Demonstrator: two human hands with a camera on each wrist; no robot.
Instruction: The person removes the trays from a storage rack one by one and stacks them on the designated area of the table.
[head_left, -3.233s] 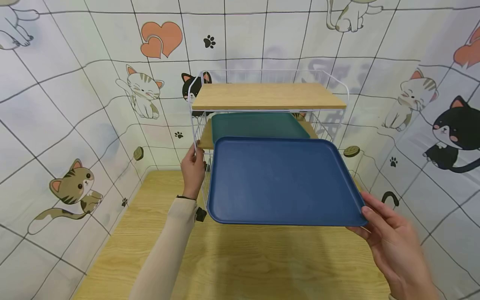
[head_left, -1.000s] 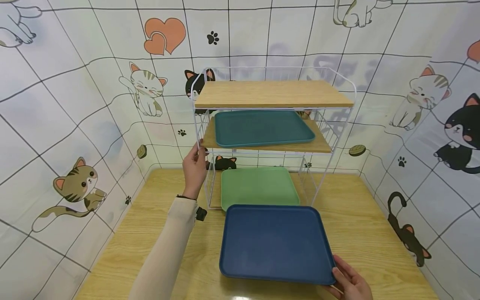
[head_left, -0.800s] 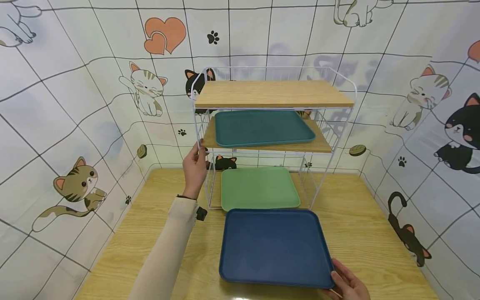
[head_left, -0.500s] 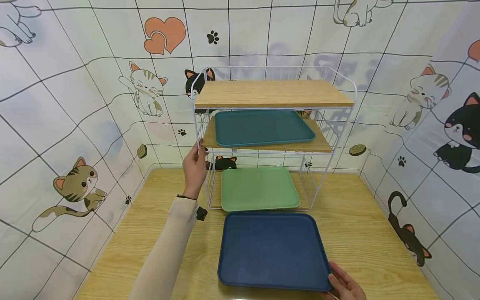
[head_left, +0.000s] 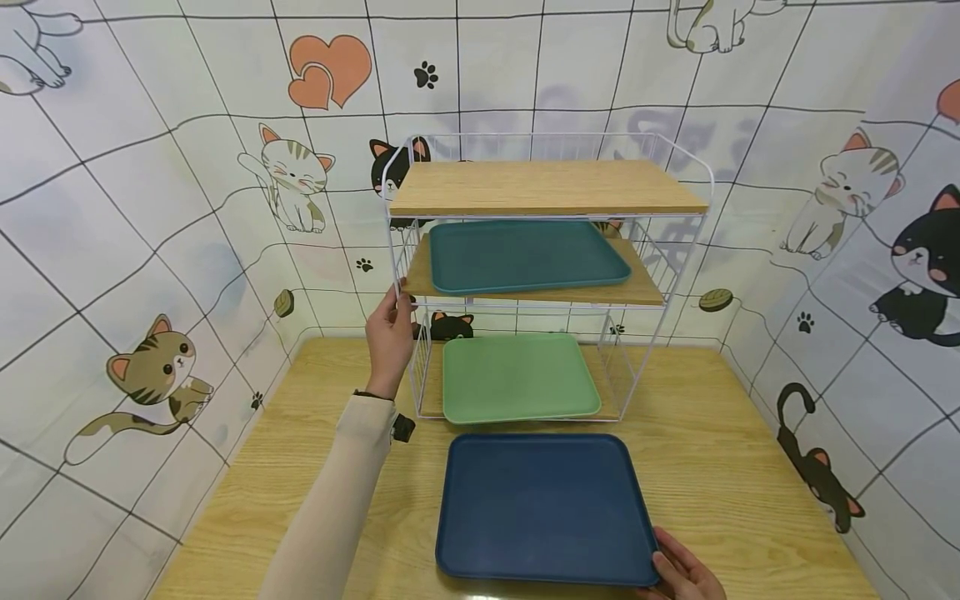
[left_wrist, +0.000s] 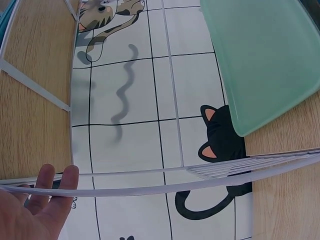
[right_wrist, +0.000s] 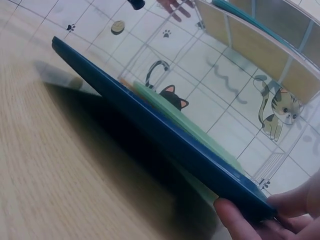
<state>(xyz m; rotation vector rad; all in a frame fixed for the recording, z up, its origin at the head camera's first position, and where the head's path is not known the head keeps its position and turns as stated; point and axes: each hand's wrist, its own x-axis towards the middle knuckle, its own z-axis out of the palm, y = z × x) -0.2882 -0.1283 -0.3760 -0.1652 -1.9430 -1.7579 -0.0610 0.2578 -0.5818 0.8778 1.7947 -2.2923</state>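
My right hand [head_left: 686, 571] pinches a dark blue rectangular tray [head_left: 547, 508] at its near right corner, thumb on top and fingers beneath. In the right wrist view the tray [right_wrist: 165, 132] is seen edge-on, raised over the tabletop with a dark shadow under it. With its fingers curled round the left front post of a white wire rack [head_left: 528, 306], my left hand [head_left: 387, 342] holds the rack at middle-shelf height. A teal tray [head_left: 525, 257] lies on the middle wooden shelf. Below it, a light green tray [head_left: 517, 379] lies on the bottom shelf, its near edge at the rack's front.
The rack's top wooden shelf [head_left: 547, 187] carries nothing. A wood-grain table [head_left: 750, 483] supports the rack and extends along both sides and in front. Behind and beside it hangs a white grid-patterned sheet [head_left: 510, 58] with printed cats and hearts.
The blue tray has come down from in front of the middle shelf and toward me, uncovering the green tray. It keeps sinking slightly. My left hand stays on the post.
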